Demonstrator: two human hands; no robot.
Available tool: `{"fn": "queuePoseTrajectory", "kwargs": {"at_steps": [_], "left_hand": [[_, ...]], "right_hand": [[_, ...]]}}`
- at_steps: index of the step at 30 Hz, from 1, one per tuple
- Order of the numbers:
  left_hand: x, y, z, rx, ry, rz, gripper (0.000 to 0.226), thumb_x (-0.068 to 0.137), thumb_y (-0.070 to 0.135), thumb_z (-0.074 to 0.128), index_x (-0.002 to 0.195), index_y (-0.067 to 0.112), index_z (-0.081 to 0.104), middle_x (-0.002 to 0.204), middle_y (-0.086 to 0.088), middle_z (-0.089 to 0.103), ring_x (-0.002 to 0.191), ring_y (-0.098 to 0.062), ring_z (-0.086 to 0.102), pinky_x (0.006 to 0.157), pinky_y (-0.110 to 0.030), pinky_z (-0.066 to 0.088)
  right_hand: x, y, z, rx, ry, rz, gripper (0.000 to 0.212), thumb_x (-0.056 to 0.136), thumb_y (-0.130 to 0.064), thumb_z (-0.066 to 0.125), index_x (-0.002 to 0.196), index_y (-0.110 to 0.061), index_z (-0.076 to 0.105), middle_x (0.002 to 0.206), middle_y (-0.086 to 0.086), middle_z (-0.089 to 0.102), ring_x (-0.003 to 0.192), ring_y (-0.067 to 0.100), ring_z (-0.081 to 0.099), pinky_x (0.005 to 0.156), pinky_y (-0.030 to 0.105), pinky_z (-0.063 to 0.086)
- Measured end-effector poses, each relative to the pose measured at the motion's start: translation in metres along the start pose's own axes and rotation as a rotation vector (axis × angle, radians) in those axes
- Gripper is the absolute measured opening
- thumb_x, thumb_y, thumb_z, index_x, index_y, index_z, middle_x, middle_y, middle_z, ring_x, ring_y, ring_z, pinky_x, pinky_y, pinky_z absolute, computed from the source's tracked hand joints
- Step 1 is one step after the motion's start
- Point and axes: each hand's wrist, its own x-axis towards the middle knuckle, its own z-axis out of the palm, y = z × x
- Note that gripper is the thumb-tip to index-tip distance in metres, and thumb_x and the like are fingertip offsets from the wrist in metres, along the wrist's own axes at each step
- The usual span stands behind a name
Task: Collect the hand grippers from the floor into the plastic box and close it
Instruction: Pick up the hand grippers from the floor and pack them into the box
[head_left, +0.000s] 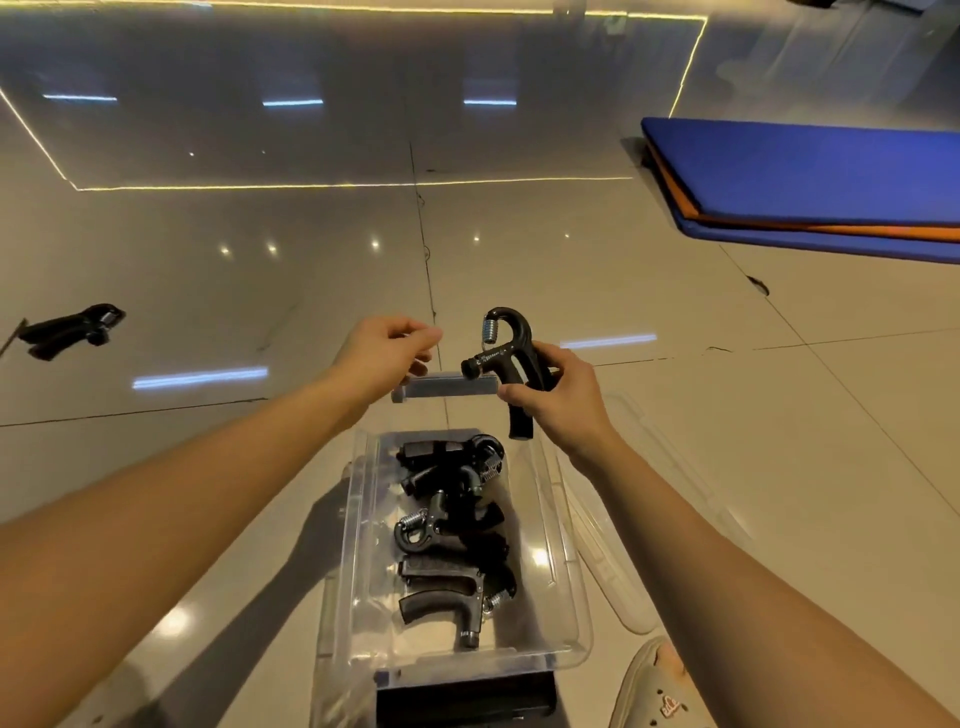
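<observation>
My right hand (558, 400) grips a black hand gripper (506, 353) by its handles, holding it upright above the far end of the clear plastic box (363, 561). Its steel spring faces left. My left hand (387, 351) hovers just left of it with fingers loosely curled, holding nothing. Several black hand grippers (452, 525) lie inside the open box. One more hand gripper (70, 330) lies on the floor at the far left. The box's clear lid (660, 499) lies flat on the floor to the right of the box.
A grey latch handle (441, 387) sits at the box's far end, below my hands. Blue and orange mats (810, 182) are stacked at the back right. My shoe (657, 686) is at the bottom right. The tiled floor is glossy.
</observation>
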Motion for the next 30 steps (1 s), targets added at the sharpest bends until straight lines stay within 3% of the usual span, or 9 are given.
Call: {"fn": "queuePoseTrajectory", "kwargs": {"at_steps": [3, 6, 12, 14, 17, 20, 23, 27, 30], "left_hand": [[-0.012, 0.003, -0.011, -0.056, -0.016, -0.009, 0.018, 0.097, 0.044, 0.059, 0.107, 0.029, 0.064, 0.108, -0.002, 0.067, 0.100, -0.017, 0.065, 0.081, -0.030, 0.052], [-0.021, -0.004, -0.019, -0.119, -0.019, -0.037, 0.019, 0.096, 0.039, 0.063, 0.109, 0.026, 0.068, 0.108, -0.002, 0.070, 0.101, -0.018, 0.066, 0.079, -0.029, 0.051], [-0.033, -0.017, -0.036, -0.029, 0.089, -0.040, 0.016, 0.095, 0.024, 0.067, 0.111, 0.019, 0.070, 0.098, -0.002, 0.070, 0.079, -0.012, 0.061, 0.065, -0.022, 0.044], [-0.037, -0.018, -0.044, -0.032, 0.084, -0.011, 0.016, 0.097, 0.019, 0.065, 0.111, 0.015, 0.070, 0.093, -0.006, 0.069, 0.071, -0.011, 0.060, 0.062, -0.022, 0.051], [-0.042, -0.016, -0.053, 0.010, 0.053, 0.068, 0.017, 0.100, 0.017, 0.060, 0.114, 0.013, 0.069, 0.087, -0.007, 0.066, 0.066, -0.011, 0.061, 0.065, -0.021, 0.055], [-0.048, -0.010, -0.058, 0.035, 0.000, 0.143, 0.015, 0.100, 0.016, 0.058, 0.112, 0.020, 0.067, 0.096, -0.008, 0.068, 0.081, -0.016, 0.068, 0.073, -0.025, 0.058], [-0.051, -0.008, -0.059, 0.061, -0.027, 0.171, 0.016, 0.099, 0.016, 0.060, 0.111, 0.024, 0.067, 0.103, -0.004, 0.070, 0.093, -0.016, 0.070, 0.083, -0.029, 0.058], [-0.053, -0.016, -0.060, -0.026, -0.005, 0.016, 0.014, 0.096, 0.022, 0.065, 0.109, 0.019, 0.069, 0.106, -0.007, 0.071, 0.095, -0.020, 0.072, 0.086, -0.037, 0.060], [-0.056, -0.021, -0.058, -0.162, 0.035, -0.200, 0.032, 0.094, 0.039, 0.067, 0.106, 0.010, 0.070, 0.100, -0.015, 0.073, 0.085, -0.023, 0.073, 0.076, -0.033, 0.062]], "right_hand": [[-0.012, -0.007, 0.020, -0.093, -0.128, -0.066, 0.061, 0.071, -0.024, 0.085, 0.127, -0.020, 0.062, 0.115, 0.002, 0.064, 0.103, 0.015, 0.064, 0.094, 0.042, 0.056], [-0.022, -0.012, 0.039, -0.173, -0.230, -0.128, 0.058, 0.071, -0.023, 0.084, 0.126, -0.021, 0.064, 0.115, 0.004, 0.061, 0.103, 0.017, 0.062, 0.095, 0.041, 0.054], [-0.030, -0.020, 0.061, -0.260, -0.319, -0.176, 0.067, 0.072, -0.030, 0.083, 0.135, -0.020, 0.060, 0.119, -0.003, 0.060, 0.110, 0.012, 0.060, 0.100, 0.030, 0.050], [-0.029, -0.026, 0.063, -0.187, -0.351, -0.125, 0.065, 0.075, -0.032, 0.083, 0.134, -0.019, 0.061, 0.119, -0.002, 0.065, 0.109, 0.013, 0.063, 0.097, 0.029, 0.051], [-0.020, -0.045, 0.047, 0.083, -0.428, 0.081, 0.035, 0.089, -0.025, 0.075, 0.121, -0.012, 0.068, 0.108, 0.008, 0.073, 0.095, 0.021, 0.072, 0.082, 0.032, 0.056], [-0.012, -0.054, 0.026, 0.149, -0.571, 0.202, 0.035, 0.096, -0.035, 0.063, 0.114, -0.006, 0.072, 0.103, 0.009, 0.073, 0.090, 0.023, 0.071, 0.076, 0.033, 0.056], [-0.018, -0.052, 0.023, 0.231, -0.609, 0.255, 0.030, 0.099, -0.023, 0.060, 0.116, 0.000, 0.071, 0.092, 0.009, 0.071, 0.078, 0.019, 0.066, 0.068, 0.028, 0.054], [-0.024, -0.045, 0.032, 0.244, -0.498, 0.171, 0.023, 0.094, -0.007, 0.067, 0.115, 0.001, 0.072, 0.092, 0.013, 0.072, 0.075, 0.017, 0.066, 0.069, 0.025, 0.054], [-0.029, -0.038, 0.038, 0.126, -0.446, 0.104, 0.022, 0.089, -0.006, 0.073, 0.110, -0.004, 0.074, 0.098, 0.016, 0.073, 0.079, 0.020, 0.066, 0.072, 0.025, 0.053]]}}
